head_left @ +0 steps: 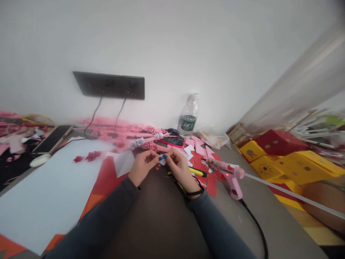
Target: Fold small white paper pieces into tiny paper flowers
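Between the fingertips of both hands is a small white piece of paper point(162, 162), mostly covered by the fingers. My left hand point(145, 165) pinches it from the left, thumb against forefinger. From the right, my right hand point(181, 168) closes on it in the same way, with a dark band at the wrist. Under the right hand lies a yellow-and-black cutter point(172, 177), partly hidden. Another yellow-and-black tool point(198, 172) sticks out to the right of that hand. Farther right, a pink glue gun point(231, 176) with a long glue stick rests on the table.
White sheets point(54, 187) over red and orange paper cover the left side. Pink paper flowers point(115, 135) line the wall. A phone point(174, 141), a water bottle point(189, 117) and red and pink scraps point(212, 183) lie ahead. Yellow boxes point(293, 165) stand right.
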`<control>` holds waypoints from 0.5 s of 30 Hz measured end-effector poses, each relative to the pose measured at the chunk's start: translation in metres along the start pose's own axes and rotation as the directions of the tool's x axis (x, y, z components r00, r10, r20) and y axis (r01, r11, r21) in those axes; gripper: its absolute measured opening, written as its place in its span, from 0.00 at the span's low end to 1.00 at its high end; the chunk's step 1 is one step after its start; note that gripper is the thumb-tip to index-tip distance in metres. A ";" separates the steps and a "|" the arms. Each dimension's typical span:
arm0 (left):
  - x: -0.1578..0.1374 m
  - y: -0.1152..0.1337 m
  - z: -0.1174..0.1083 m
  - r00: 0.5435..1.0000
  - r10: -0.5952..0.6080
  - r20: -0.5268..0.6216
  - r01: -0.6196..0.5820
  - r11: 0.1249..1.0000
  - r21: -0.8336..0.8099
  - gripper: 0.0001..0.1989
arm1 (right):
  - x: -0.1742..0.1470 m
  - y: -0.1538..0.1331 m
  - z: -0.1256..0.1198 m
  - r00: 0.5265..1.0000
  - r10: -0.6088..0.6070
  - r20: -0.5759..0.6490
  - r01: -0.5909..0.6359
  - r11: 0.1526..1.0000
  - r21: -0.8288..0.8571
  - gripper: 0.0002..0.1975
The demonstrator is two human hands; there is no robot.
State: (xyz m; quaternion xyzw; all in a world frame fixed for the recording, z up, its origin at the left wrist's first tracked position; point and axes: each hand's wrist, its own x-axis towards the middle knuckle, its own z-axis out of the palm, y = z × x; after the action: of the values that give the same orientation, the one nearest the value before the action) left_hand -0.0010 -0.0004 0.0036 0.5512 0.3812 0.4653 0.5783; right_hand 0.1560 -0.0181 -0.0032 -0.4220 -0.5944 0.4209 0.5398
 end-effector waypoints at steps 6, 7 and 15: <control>-0.002 0.001 0.004 1.000 -0.013 -0.016 0.011 0.997 -0.071 0.20 | 0.001 0.002 0.001 0.999 -0.034 -0.040 0.035 0.999 0.026 0.21; -0.002 0.002 0.005 0.999 -0.036 -0.015 0.034 0.993 -0.113 0.20 | 0.002 0.003 0.002 0.998 -0.037 -0.056 0.039 0.998 0.038 0.21; -0.004 0.008 0.008 0.978 -0.204 0.042 0.207 0.935 -0.289 0.21 | 0.002 0.004 0.001 1.000 -0.007 -0.020 0.008 0.999 0.044 0.19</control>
State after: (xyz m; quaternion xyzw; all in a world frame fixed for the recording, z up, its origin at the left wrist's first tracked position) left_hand 0.0046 -0.0063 0.0126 0.4197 0.3608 0.4501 0.7007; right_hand 0.1547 -0.0155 -0.0066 -0.4119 -0.5813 0.4275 0.5565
